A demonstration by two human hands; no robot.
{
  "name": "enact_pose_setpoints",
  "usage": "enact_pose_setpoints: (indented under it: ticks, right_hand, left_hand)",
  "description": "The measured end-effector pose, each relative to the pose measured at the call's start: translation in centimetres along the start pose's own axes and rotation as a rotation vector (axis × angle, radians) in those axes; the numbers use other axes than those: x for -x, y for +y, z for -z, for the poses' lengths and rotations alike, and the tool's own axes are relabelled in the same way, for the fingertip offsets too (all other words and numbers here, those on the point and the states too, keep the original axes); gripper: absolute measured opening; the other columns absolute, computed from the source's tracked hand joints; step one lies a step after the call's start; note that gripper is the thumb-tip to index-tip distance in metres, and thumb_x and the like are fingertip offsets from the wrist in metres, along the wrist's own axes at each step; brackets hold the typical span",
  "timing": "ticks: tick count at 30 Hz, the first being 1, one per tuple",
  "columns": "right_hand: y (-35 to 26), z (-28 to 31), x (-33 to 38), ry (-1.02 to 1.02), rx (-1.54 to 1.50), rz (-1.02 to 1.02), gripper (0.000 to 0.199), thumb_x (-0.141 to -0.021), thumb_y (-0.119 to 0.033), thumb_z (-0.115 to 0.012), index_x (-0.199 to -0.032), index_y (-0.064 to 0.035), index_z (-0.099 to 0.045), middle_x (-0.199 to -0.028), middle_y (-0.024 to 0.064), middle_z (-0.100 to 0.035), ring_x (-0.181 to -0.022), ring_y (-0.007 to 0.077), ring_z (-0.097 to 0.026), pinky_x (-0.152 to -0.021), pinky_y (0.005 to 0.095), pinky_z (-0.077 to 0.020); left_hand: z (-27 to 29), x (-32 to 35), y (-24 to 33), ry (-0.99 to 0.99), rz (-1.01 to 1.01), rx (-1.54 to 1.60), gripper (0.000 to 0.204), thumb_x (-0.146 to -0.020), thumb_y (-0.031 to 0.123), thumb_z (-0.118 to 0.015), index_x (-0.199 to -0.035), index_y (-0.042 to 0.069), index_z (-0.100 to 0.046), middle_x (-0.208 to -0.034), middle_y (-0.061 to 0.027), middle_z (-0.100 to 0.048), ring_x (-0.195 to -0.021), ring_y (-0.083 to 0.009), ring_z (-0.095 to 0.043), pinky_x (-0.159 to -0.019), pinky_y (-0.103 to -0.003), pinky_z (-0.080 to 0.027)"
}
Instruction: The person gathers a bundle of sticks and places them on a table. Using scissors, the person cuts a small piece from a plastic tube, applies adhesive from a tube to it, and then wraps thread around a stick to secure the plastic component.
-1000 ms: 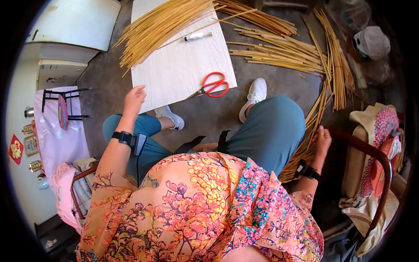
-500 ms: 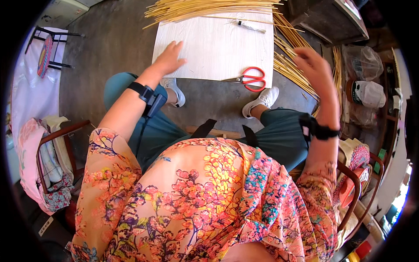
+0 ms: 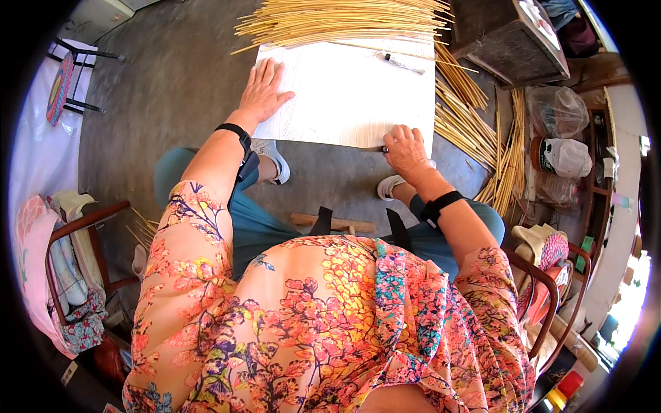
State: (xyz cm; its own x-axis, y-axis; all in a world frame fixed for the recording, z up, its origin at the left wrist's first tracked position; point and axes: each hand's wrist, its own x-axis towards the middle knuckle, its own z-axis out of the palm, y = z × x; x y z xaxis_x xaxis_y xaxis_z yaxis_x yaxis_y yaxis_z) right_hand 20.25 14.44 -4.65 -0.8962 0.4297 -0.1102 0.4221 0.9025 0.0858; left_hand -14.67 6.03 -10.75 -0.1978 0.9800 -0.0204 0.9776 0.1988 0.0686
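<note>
My left hand [image 3: 261, 95] lies flat on the left edge of a white wood-grain board [image 3: 330, 96], fingers stretched and thumb out to the side. At the board's near right corner, my right hand [image 3: 407, 153] is closed over the scissors. Only a short dark piece shows beside its fingers; the red handles are hidden under the hand. A slim pale tube with a black cap [image 3: 403, 63] lies near the board's far right.
Many thin yellow canes [image 3: 344, 22] lie across the board's far edge. More cane bundles [image 3: 468, 127] lie on the floor to the right, by a dark cabinet [image 3: 513, 45]. A stool [image 3: 62, 86] stands far left; wooden-armed chairs with cloths [image 3: 82, 234] flank me.
My right hand has come down from the raised position at the right onto the scissors, covering them. The left hand has settled flat on the board. The view has shifted slightly.
</note>
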Motion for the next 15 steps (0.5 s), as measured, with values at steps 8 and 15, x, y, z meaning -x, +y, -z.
enact_pose_setpoints:
  ticks: [8,15]
  right_hand:
    - [1.0,-1.1,0.1,0.138,-0.097,0.047,0.015,-0.072,-0.017,-0.059,-0.082,-0.0091,-0.052,-0.085,0.0074,-0.051,-0.086,0.0245,-0.051,-0.075,0.0372,-0.0403]
    - [6.0,-0.4,-0.1,0.315,-0.581,-0.517,0.025,-0.076,-0.02,-0.064,-0.082,-0.001,-0.049,-0.079,0.0198,-0.054,-0.078,0.0388,-0.051,-0.069,0.0441,-0.0428]
  left_hand:
    - [-2.3,-0.1,1.2,0.193,-0.135,0.03,0.075,-0.085,0.055,-0.041,-0.138,0.004,-0.025,-0.144,-0.02,-0.017,-0.135,-0.033,-0.014,-0.109,-0.045,-0.01]
    - [-1.1,6.0,18.2,-0.153,-1.152,0.53,0.075,-0.076,0.053,-0.058,-0.13,0.006,-0.038,-0.138,-0.0168,-0.033,-0.132,-0.0326,-0.022,-0.109,-0.045,-0.015]
